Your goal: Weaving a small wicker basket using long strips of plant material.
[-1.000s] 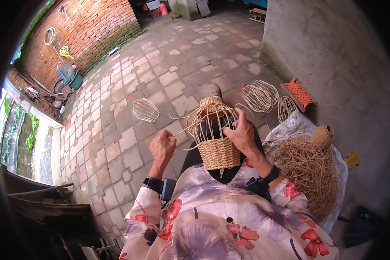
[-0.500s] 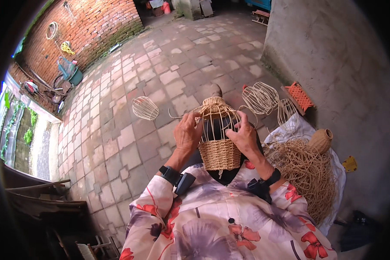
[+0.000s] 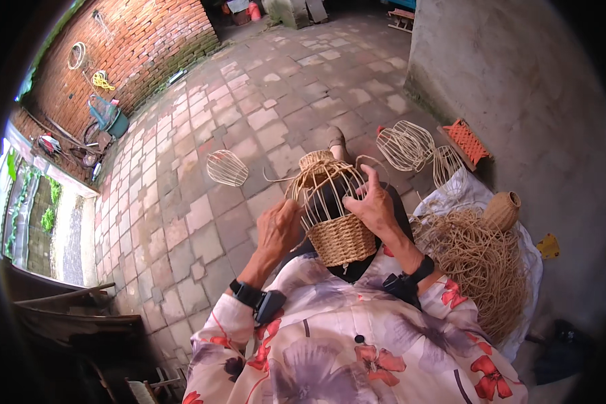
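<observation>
A half-woven basket (image 3: pixel 344 240) rests tilted at my lap, its tan braid-like weave done at the near end. Bare pale ribs run from there up to a narrower woven collar (image 3: pixel 314 160) at the far end. My right hand (image 3: pixel 374 205) grips the ribs on the right side, thumb among them and index finger raised along the outside. Beside the left ribs, my left hand (image 3: pixel 278 227) is closed with its fingertips pressed together; what they pinch is hidden. Loose strand ends stick out to both sides near the collar.
Wire-like frames (image 3: pixel 407 145) lie on the paving at right, and a single frame (image 3: pixel 227 167) at left. A heap of tan cord (image 3: pixel 475 269) lies on a white sack (image 3: pixel 528 296) with a finished woven vessel (image 3: pixel 502 211). An orange crate (image 3: pixel 467 140) stands by the grey wall.
My left hand has moved left and down, away from the ribs. The basket has tilted, its collar end shifting left. My right hand remains on the right-hand ribs.
</observation>
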Available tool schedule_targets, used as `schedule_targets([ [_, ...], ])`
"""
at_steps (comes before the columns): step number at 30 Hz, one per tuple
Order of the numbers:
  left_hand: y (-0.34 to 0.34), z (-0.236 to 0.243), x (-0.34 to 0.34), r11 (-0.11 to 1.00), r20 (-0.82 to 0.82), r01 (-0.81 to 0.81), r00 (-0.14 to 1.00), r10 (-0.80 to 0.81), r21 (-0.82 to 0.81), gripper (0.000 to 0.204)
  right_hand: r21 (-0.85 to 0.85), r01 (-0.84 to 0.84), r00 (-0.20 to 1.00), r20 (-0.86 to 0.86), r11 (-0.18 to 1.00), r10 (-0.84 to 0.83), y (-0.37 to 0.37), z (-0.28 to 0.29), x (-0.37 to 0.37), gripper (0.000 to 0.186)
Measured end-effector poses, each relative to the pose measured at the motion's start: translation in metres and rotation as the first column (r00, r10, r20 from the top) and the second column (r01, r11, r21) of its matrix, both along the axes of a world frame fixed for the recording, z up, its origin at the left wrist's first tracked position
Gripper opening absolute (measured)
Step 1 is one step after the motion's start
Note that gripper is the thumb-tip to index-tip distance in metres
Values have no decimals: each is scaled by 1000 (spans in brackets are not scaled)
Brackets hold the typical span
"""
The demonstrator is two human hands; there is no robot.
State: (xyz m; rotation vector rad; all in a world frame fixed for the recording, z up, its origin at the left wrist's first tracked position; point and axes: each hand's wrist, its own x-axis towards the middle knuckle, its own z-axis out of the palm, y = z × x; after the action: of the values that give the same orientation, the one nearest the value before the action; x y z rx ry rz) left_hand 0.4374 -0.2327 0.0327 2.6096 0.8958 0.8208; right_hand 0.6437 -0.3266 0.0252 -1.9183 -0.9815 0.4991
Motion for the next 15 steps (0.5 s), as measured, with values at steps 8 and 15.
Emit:
schedule_targets([
  [8, -21, -20, -97, 989, -134, -93, 988, 78, -111, 15, -34, -2, 997, -78, 999, 0, 0, -20, 21, 80],
  [15, 0, -53, -184, 889, -342, -398, 887, 311, -225, 27, 6, 17, 1000, -6, 1000, -17, 1, -4, 10, 79],
])
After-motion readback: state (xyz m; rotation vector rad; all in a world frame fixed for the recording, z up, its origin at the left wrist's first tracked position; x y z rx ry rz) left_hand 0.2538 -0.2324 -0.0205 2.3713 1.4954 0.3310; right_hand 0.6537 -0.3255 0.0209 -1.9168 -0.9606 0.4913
